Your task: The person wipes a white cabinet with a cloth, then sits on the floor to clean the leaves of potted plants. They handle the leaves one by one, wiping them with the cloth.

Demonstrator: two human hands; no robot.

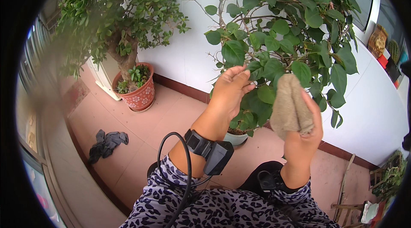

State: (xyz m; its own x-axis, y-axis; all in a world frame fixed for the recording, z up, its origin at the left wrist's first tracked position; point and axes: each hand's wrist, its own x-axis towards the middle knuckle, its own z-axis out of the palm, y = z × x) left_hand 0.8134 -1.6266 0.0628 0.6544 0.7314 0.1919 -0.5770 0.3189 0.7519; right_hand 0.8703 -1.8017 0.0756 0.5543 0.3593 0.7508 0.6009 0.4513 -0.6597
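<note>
A leafy potted plant [273, 41] with broad green leaves stands before me, its pale pot [236, 138] partly hidden behind my left forearm. My left hand [232, 88] is at its lower left foliage, thumb and fingers pinched together near a leaf; whether they grip a leaf or stem is unclear. In my right hand [308, 128] is a folded beige-brown cloth [290, 106], held up against the leaves to the right of my left hand. The cloth hides some foliage behind it. Both wrists wear black strapped devices, with a black cable looping by the left one.
A thick-trunked succulent tree stands in a flowered terracotta-coloured pot [138, 96] at the left. A dark crumpled cloth [107, 146] lies on the pink tiled floor. A white wall [192, 48] is behind the plants. At lower right are a wooden stool [346, 207] and a stick [346, 179].
</note>
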